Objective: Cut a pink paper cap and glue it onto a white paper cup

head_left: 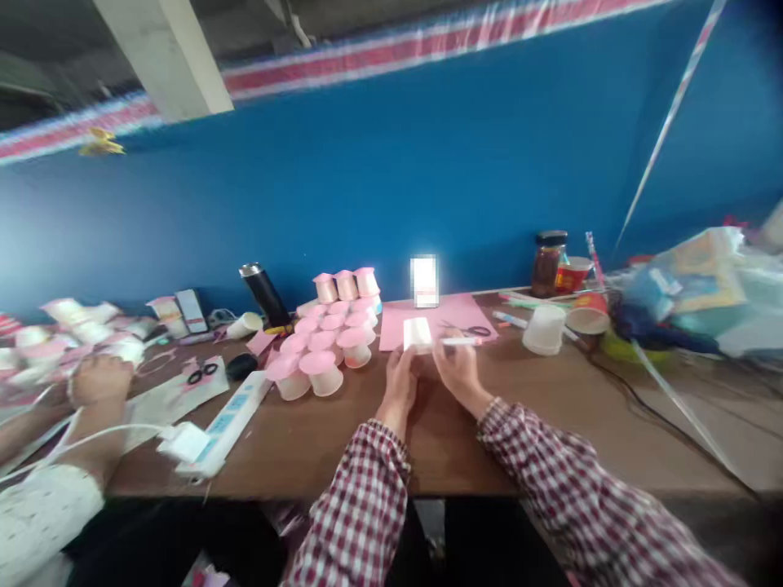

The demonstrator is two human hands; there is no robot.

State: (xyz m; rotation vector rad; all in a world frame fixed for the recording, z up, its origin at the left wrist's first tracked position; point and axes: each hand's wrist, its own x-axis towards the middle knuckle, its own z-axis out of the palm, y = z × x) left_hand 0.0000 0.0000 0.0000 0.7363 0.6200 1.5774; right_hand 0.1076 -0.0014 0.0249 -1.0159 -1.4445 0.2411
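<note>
- Resting at nine o'clock on the tabletop (318, 444), a co-worker's hand (101, 379) lies closed near black scissors (202, 372) and a white power strip (227, 424).
- At eleven o'clock from the person's hands, pink-topped cups (324, 342) stand clustered upside down, with a black flask (264, 295) behind them.
- At centre, the left hand (399, 387) has its fingers grasping a small white cup (418, 334), held just above the tabletop's near middle.
- Just beside it, the right hand (458, 371) has its fingers clenched on a white marker (463, 342), whose tip touches the cup; it lies level, pointing to nine o'clock.
- At twelve o'clock beyond the cup lies a pink sheet (397, 322).
- At two o'clock stand a clear plastic cup (544, 329), upside down, and a brown jar (548, 263).
- At three o'clock sits a heap of plastic bags (703, 297).
</note>
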